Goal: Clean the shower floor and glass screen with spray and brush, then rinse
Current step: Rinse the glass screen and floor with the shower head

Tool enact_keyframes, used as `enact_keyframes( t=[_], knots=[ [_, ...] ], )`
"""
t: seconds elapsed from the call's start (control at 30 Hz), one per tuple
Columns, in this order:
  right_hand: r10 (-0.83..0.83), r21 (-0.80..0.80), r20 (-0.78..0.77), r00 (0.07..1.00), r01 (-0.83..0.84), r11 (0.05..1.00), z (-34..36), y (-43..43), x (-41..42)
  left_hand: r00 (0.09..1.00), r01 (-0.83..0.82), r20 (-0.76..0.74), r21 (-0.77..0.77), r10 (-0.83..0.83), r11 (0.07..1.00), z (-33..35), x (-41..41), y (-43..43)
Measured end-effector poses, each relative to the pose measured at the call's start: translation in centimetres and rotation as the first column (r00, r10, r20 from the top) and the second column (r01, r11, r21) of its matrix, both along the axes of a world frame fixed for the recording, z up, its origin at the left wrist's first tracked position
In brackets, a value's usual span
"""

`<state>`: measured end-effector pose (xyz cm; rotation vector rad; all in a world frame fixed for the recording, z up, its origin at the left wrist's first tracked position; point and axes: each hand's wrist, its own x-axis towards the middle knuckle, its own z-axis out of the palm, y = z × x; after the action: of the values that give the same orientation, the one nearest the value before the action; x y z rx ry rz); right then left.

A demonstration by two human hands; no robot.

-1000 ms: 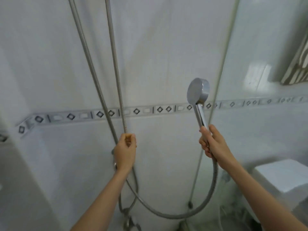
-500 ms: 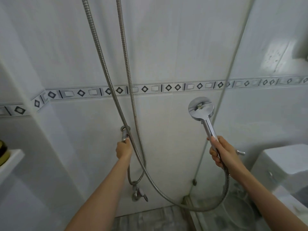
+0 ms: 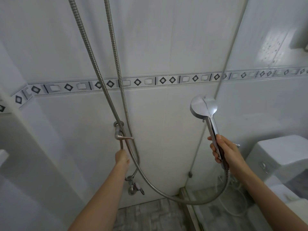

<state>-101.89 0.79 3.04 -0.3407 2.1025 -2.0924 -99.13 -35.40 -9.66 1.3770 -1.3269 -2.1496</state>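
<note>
My right hand [image 3: 224, 151] grips the chrome handle of the shower head [image 3: 204, 106], whose round face points up and away toward the wall. A metal hose [image 3: 160, 191] loops from the handle down and across to the left. My left hand [image 3: 122, 156] is closed around the lower end of the tap lever [image 3: 118, 133] on the white tiled wall. The glass screen [image 3: 260, 104] stands at the right, its edge running down to the grey tiled shower floor [image 3: 150, 214].
A second hose [image 3: 116, 64] hangs down the wall to a lower valve [image 3: 134, 187]. A white toilet cistern [image 3: 283, 152] shows behind the glass at the right. A white ledge [image 3: 3, 155] juts in at the left edge.
My view has dropped lower. My left hand left the hose and moved down to the tap lever. My right hand lowered the shower head and turned its face away.
</note>
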Motion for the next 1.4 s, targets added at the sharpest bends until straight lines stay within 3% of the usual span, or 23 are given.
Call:
enact_keyframes(
  t=[0.13,0.33,0.43,0.53,0.6,0.73,1.0,1.4],
  knots=[
    [-0.044,-0.012,0.019,0.999,0.044,0.999,0.0,1.4,0.2,0.969,0.204,0.177,-0.189,-0.171,0.960,-1.4,-2.2,1.6],
    [-0.103,-0.031,0.035,0.994,0.104,0.994,0.0,3.7,0.4,0.939,0.344,0.125,-0.325,-0.321,0.881,-0.6,-5.5,7.4],
    [-0.130,-0.018,0.031,0.991,0.131,0.991,-0.1,4.7,0.7,0.829,0.560,0.210,-0.303,-0.519,0.771,-0.4,-5.5,11.1],
    [-0.157,0.048,-0.018,0.987,0.157,0.986,0.0,5.8,0.9,0.605,0.796,0.317,-0.199,-0.731,0.572,0.4,-4.3,14.7],
    [-0.183,0.069,-0.076,0.980,0.188,0.980,0.2,6.2,0.9,0.496,0.867,0.318,-0.223,-0.808,0.445,1.0,-3.7,16.5],
    [-0.207,0.087,-0.201,0.957,0.228,0.970,2.7,7.1,1.1,0.473,0.845,0.218,-0.388,-0.854,0.369,4.6,-2.9,19.1],
    [-0.365,-0.122,-0.450,0.815,0.349,0.929,12.8,8.9,0.6,0.542,0.693,-0.094,-0.513,-0.835,0.507,15.2,-1.8,19.1],
    [-0.526,-0.362,-0.663,0.533,0.387,0.848,29.3,8.1,0.9,0.451,0.503,-0.400,-0.624,-0.798,0.598,33.0,0.5,19.8]
  ],
)
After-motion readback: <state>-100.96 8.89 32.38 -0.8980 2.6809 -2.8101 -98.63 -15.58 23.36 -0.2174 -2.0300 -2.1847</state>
